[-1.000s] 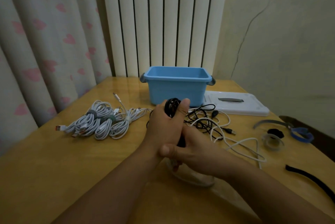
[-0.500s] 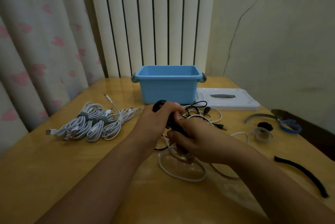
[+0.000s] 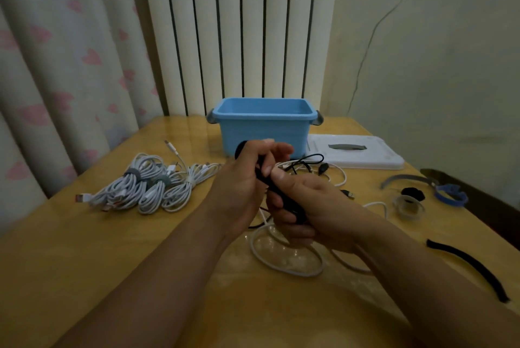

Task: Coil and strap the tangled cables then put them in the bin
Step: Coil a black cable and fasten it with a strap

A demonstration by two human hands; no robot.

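Both hands meet over the middle of the wooden table, gripping one coiled black cable [image 3: 277, 191]. My left hand [image 3: 247, 181] wraps its upper part; my right hand [image 3: 312, 212] closes around its lower part. Most of the coil is hidden by fingers. Behind the hands lies a tangle of black and white cables [image 3: 312, 166], and a loose white cable loop [image 3: 284, 260] rests below them. The blue bin [image 3: 264, 128] stands open at the back centre. Several white coiled cables with grey straps [image 3: 149, 187] lie at the left.
A white lid [image 3: 363, 152] lies right of the bin. At the right are a grey strap [image 3: 405, 178], a blue strap [image 3: 450, 195], a small black strap roll [image 3: 412, 193], a clear tape ring [image 3: 409, 207] and a long black strap [image 3: 472, 263]. Curtains hang behind.
The black coil came down from upright in my left hand to lie slanted between both hands. My right hand shifted up onto it. The camera view moved slightly.
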